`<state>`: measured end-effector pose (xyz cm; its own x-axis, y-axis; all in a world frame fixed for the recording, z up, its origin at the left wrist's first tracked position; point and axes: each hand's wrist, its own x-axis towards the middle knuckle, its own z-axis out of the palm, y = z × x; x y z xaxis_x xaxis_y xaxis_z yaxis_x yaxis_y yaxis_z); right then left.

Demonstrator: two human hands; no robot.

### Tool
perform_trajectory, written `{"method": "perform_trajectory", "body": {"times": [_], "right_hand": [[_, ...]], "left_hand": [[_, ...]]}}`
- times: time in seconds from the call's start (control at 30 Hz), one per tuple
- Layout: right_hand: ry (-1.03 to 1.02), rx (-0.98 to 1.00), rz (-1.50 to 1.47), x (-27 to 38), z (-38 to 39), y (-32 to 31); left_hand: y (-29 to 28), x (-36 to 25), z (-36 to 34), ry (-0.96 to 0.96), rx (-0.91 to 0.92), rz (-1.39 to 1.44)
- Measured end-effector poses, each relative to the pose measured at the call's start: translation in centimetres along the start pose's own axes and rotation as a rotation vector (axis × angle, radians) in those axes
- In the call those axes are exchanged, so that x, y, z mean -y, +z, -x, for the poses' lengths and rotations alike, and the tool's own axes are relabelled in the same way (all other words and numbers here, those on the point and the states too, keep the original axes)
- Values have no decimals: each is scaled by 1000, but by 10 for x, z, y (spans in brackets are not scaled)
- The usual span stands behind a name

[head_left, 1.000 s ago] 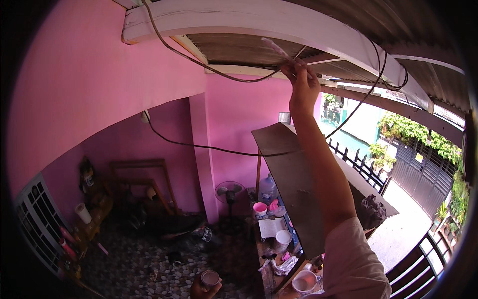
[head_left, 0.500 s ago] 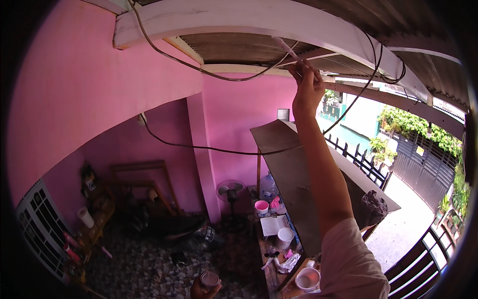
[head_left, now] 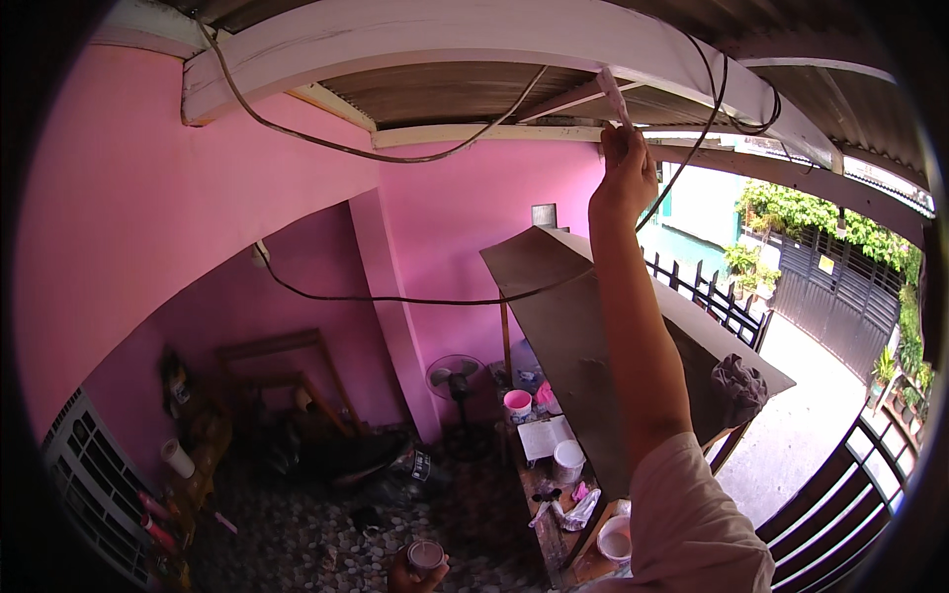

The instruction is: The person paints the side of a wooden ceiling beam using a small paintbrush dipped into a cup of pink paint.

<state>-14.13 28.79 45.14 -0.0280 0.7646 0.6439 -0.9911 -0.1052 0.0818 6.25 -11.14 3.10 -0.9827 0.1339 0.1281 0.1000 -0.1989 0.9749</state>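
Raised high at the upper right, my right hand (head_left: 625, 173) is closed around a narrow, pale paintbrush (head_left: 614, 97). The brush points upward, and its tip meets the lower edge of the white roof beam (head_left: 445, 42) in this view; whether it presses on the beam I cannot tell. Low down at the bottom edge, my left hand (head_left: 403, 576) grips a small round cup (head_left: 426, 555) with pale greyish-pink contents. Only part of that hand shows, with fingers wrapped around the cup's side.
Dark cables (head_left: 395, 298) hang in loops from the beam. Below my right arm stands a brown sloping board (head_left: 563, 326), a dark cloth (head_left: 739, 387) at its end. Tubs, including a white bucket (head_left: 568, 461), crowd a wooden table. A fan (head_left: 455, 378) stands by the pink wall (head_left: 465, 217).
My right hand has shifted slightly right and down with the brush, which now stands more upright. The view has turned a little; the left hand still holds the cup.
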Motion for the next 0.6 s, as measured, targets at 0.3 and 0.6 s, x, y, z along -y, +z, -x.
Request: {"method": "perform_trajectory", "body": {"times": [0.3, 0.6], "right_hand": [[77, -187, -22, -17, 8, 22], [183, -88, -45, -22, 52, 96]], "left_hand": [[-27, 43, -9, -66, 43, 99], [-28, 37, 4, 106, 26, -201]]}}
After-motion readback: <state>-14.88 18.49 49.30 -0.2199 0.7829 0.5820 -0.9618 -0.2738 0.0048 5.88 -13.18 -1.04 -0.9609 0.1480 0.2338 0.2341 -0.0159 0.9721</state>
